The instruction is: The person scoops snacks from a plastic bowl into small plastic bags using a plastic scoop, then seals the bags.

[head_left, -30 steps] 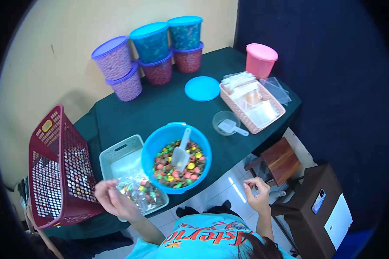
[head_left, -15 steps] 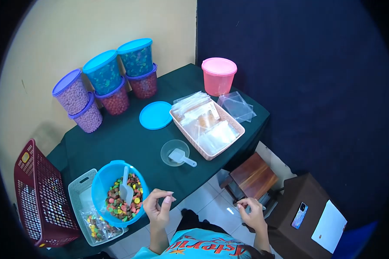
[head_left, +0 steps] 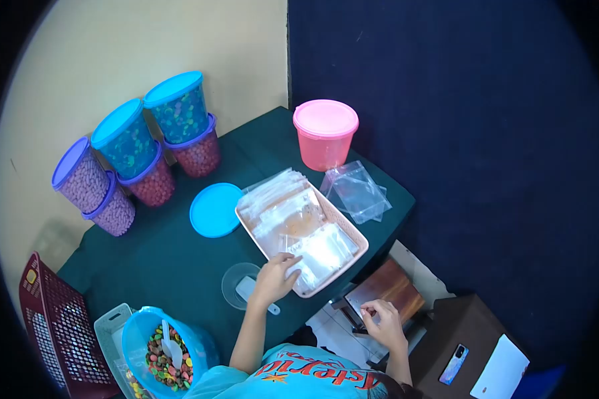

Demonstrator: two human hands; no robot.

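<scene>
My left hand (head_left: 277, 279) reaches over the near left edge of the pink basket (head_left: 362, 247), its fingers apart at the clear plastic bags (head_left: 321, 258) inside. Just left of it, a round clear bowl (head_left: 231, 284) holds a white scoop (head_left: 247, 288), whose handle passes beside my wrist. My right hand (head_left: 382, 320) hovers in front of the wooden stool, thumb and fingertips pinched together; anything between them is too small to make out. A blue tub (head_left: 203, 346) at the lower left contains colourful candies (head_left: 160, 362) and another scoop (head_left: 172, 349).
Stacked lidded tubs (head_left: 123, 143) stand at the back left, with a blue lid (head_left: 215, 210) nearby. A pink tub (head_left: 325, 136) and loose bags (head_left: 358, 191) are at the right. Around the table are a maroon basket (head_left: 70, 332), a stool (head_left: 393, 289) and a phone (head_left: 454, 364).
My left hand has moved from beside the blue tub to the bags in the pink basket, and its fingers have opened. The camera view has shifted; my right hand remains pinched near the stool.
</scene>
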